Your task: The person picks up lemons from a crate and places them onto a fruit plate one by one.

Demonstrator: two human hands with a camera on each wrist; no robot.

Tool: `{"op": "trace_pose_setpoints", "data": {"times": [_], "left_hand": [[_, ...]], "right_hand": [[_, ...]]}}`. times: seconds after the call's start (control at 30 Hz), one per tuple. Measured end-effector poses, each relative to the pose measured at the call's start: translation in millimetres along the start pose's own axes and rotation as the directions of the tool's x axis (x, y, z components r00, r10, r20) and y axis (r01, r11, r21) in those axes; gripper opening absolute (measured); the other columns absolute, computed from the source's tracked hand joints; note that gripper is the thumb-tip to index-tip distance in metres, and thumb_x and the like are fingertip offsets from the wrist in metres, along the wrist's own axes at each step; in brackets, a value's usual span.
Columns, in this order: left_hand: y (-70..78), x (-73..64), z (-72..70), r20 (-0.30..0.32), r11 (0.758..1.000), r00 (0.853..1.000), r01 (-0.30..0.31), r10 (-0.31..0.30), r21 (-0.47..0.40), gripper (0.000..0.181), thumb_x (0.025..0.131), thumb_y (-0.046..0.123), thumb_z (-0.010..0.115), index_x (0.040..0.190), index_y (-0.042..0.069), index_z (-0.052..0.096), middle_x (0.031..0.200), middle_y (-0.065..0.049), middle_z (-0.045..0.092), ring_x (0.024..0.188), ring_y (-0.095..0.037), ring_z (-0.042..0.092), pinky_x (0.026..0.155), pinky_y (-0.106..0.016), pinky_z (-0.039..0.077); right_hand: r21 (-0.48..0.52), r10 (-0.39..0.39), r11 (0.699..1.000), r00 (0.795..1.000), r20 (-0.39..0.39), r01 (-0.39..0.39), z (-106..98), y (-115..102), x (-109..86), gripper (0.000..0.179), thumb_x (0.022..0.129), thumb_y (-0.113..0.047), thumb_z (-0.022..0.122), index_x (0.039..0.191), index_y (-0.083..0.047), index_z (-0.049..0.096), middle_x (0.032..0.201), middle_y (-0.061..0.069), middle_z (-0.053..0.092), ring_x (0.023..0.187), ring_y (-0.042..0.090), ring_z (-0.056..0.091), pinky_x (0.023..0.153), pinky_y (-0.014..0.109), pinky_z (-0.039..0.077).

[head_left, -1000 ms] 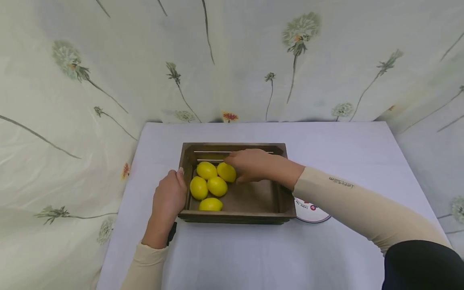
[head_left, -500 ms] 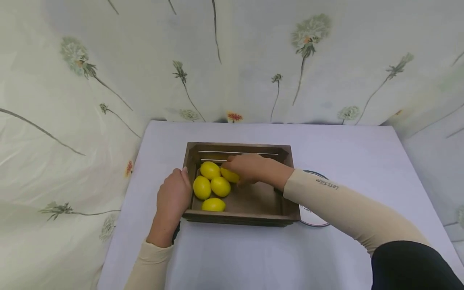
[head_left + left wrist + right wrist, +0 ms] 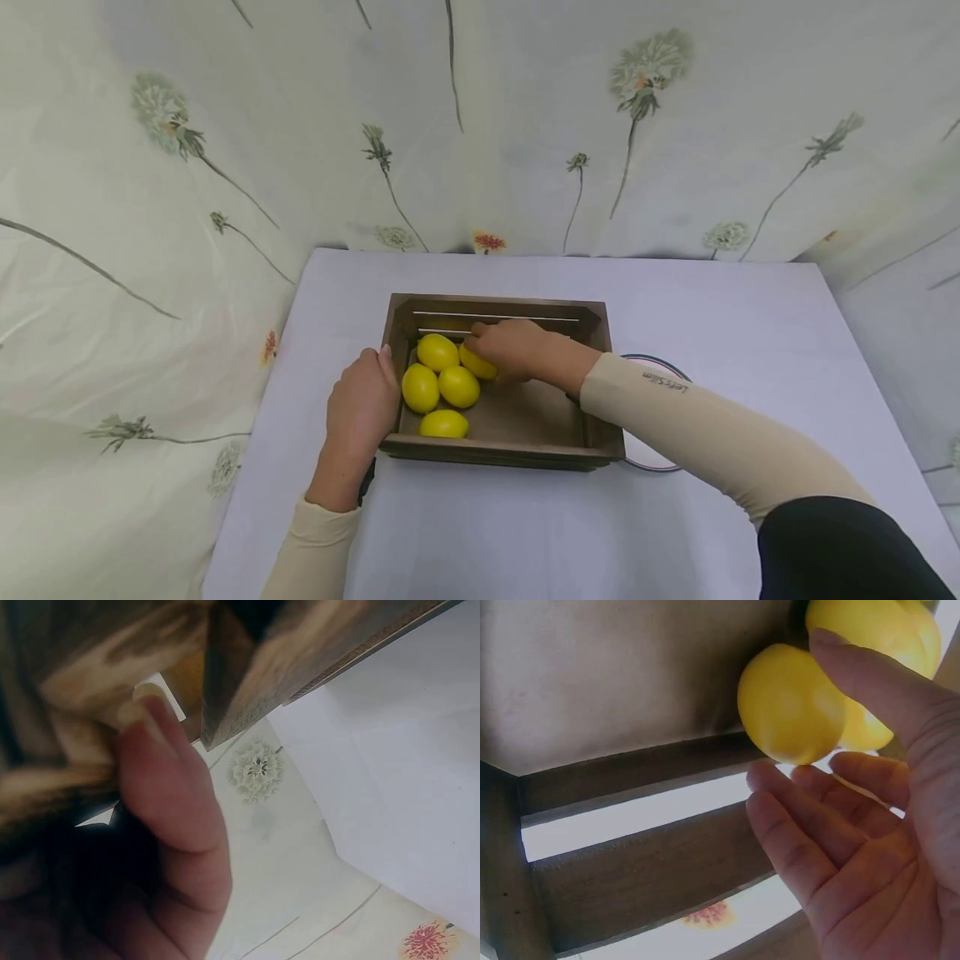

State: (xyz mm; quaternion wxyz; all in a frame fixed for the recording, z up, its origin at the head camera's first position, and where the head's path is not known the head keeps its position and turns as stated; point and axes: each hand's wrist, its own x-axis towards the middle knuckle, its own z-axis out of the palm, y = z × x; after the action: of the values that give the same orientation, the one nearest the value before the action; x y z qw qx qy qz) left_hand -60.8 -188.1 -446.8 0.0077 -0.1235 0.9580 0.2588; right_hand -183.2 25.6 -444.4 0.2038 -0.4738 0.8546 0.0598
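Beige-sleeved left hand [image 3: 363,404]: curled round the left wall of the wooden crate [image 3: 502,452].
Four yellow lemons [image 3: 421,388]: inside, toward the crate's left.
Rightmost lemon [image 3: 474,362]: inside too, between right thumb and fingers.
Right hand [image 3: 513,346]: thumb and fingers spread; contact unclear.
White disc [image 3: 637,457]: under the right forearm.
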Motion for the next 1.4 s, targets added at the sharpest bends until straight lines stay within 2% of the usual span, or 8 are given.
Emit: {"op": "trace_pose_setpoints", "data": {"times": [0.17, 0.53, 0.73, 0.87, 1.0, 1.2, 1.4], "left_hand": [[1.1, -0.9, -1.5, 0.009, 1.0, 1.0, 0.006, -0.006, -0.005, 0.049, 0.115, 0.032, 0.034, 0.094, -0.005, 0.058, 0.071, -0.014, 0.056, 0.055, -0.03, 0.056, 0.047, -0.042, 0.05], [2.7, -0.1, -2.3, 0.009, 1.0, 1.0, -0.002, 0.002, -0.008, 0.047, 0.115, 0.031, 0.035, 0.093, -0.004, 0.058, 0.07, -0.013, 0.055, 0.055, -0.029, 0.055, 0.046, -0.04, 0.048], [1.5, 1.2, -1.6, 0.004, 1.0, 1.0, -0.007, 0.007, -0.006, 0.047, 0.115, 0.031, 0.035, 0.094, -0.004, 0.058, 0.069, -0.013, 0.054, 0.055, -0.029, 0.055, 0.047, -0.04, 0.048], [1.3, 1.6, -2.4, 0.006, 1.0, 1.0, -0.006, 0.006, -0.006, 0.047, 0.115, 0.031, 0.034, 0.094, -0.004, 0.057, 0.07, -0.013, 0.054, 0.055, -0.029, 0.055, 0.047, -0.04, 0.049], [1.5, 1.9, -2.7, 0.012, 1.0, 1.0, -0.002, 0.002, -0.008, 0.047, 0.115, 0.032, 0.034, 0.094, -0.004, 0.057, 0.071, -0.013, 0.055, 0.056, -0.03, 0.056, 0.048, -0.041, 0.05], [-0.1, 2.2, -2.4, 0.017, 1.0, 1.0, 0.012, -0.011, -0.01, 0.047, 0.115, 0.032, 0.035, 0.094, -0.003, 0.057, 0.071, -0.013, 0.055, 0.057, -0.03, 0.057, 0.048, -0.041, 0.049], [-1.9, 2.0, -1.8, 0.013, 1.0, 1.0, 0.009, -0.009, -0.012, 0.047, 0.115, 0.032, 0.034, 0.094, -0.003, 0.057, 0.071, -0.013, 0.055, 0.056, -0.03, 0.057, 0.048, -0.041, 0.049]], "right_hand": [[-0.033, 0.003, 0.999, 1.0, 0.015, -0.002, 5, -1, 6.2, 0.059, 0.086, -0.022, 0.086, 0.138, -0.008, 0.062, 0.124, 0.012, 0.062, 0.083, 0.021, 0.061, 0.08, 0.038, 0.059], [-0.032, -0.016, 0.999, 0.999, 0.037, 0.017, 13, 0, 13.5, 0.057, 0.09, -0.018, 0.084, 0.139, -0.006, 0.059, 0.123, 0.016, 0.063, 0.087, 0.025, 0.065, 0.081, 0.039, 0.059], [0.106, -0.004, 0.994, 1.0, 0.023, 0.002, 15, 6, 16.8, 0.045, 0.093, -0.016, 0.079, 0.134, -0.005, 0.062, 0.117, 0.011, 0.067, 0.094, 0.024, 0.063, 0.087, 0.041, 0.057], [0.19, 0.005, 0.982, 1.0, 0.028, -0.01, 17, 11, 18.9, 0.034, 0.093, -0.016, 0.077, 0.124, -0.008, 0.065, 0.103, 0.004, 0.066, 0.086, 0.021, 0.06, 0.082, 0.039, 0.056], [0.236, 0.019, 0.971, 0.998, 0.055, -0.032, 18, 15, 19.2, 0.033, 0.092, -0.019, 0.078, 0.12, -0.011, 0.065, 0.096, 0.0, 0.063, 0.082, 0.02, 0.058, 0.078, 0.037, 0.054], [0.287, 0.01, 0.958, 0.997, 0.08, -0.032, 16, 17, 17.4, 0.044, 0.091, -0.019, 0.078, 0.131, -0.009, 0.063, 0.105, 0.002, 0.065, 0.091, 0.022, 0.058, 0.086, 0.04, 0.052], [0.332, -0.011, 0.943, 0.997, 0.071, -0.014, 9, 20, 10.4, 0.05, 0.091, -0.02, 0.079, 0.136, -0.007, 0.061, 0.115, 0.004, 0.067, 0.098, 0.022, 0.058, 0.095, 0.042, 0.052]]}}
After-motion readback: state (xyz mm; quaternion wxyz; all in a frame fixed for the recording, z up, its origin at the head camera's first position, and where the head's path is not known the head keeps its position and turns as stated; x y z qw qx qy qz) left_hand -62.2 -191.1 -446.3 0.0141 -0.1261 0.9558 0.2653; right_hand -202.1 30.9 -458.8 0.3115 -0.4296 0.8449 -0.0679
